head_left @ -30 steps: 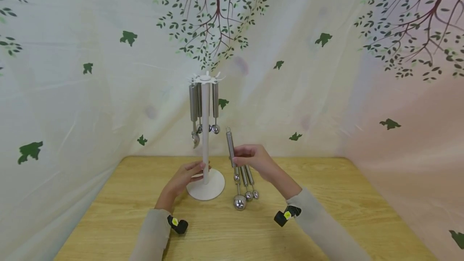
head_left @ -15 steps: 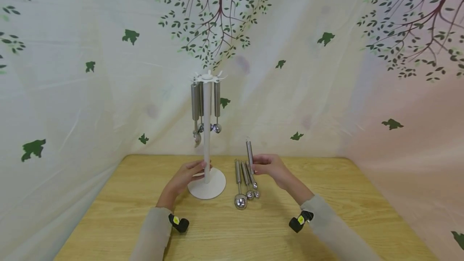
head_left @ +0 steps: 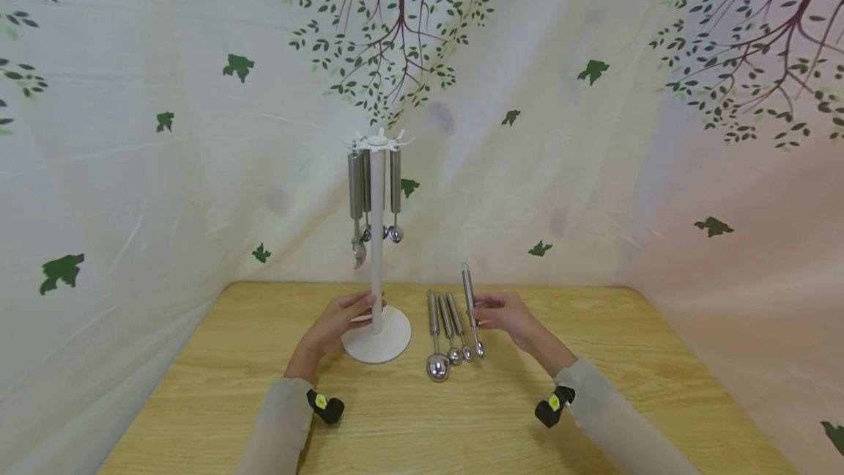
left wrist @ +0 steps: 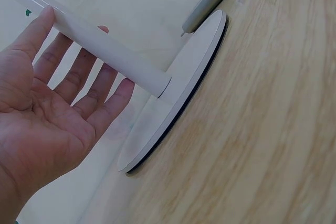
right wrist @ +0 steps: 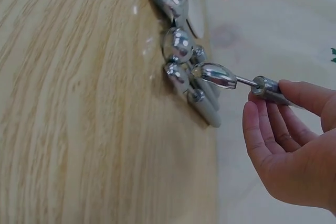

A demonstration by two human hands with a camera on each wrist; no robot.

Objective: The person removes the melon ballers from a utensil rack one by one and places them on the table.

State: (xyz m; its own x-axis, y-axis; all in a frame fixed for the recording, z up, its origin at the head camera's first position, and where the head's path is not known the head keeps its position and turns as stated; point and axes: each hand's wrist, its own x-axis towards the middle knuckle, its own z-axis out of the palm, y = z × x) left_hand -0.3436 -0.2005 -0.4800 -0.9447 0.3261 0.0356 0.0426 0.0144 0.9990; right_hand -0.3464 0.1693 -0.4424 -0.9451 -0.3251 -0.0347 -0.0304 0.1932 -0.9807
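My left hand (head_left: 332, 326) holds the lower pole of a white hook stand (head_left: 376, 270), thumb on one side and fingers behind it. Just right of the stand's round base (head_left: 392, 345), my right hand (head_left: 513, 316) pinches the handle of a steel melon baller (head_left: 467, 288) between thumb and fingers. In the right wrist view its oval scoop head (right wrist: 214, 74) points away from the hand, close to the other scoops. Three steel scoops lie side by side on the table, the largest one (head_left: 437, 367) nearest the stand.
Several steel-handled tools (head_left: 355, 185) hang from the white hooks (head_left: 378, 140) at the stand's top. The wooden table (head_left: 382, 424) ends at a hanging cloth (head_left: 580, 189) printed with leaves and branches.
My right hand has carried the melon baller rightward and down, from above the lying scoops to their right side. The left hand stays on the pole.
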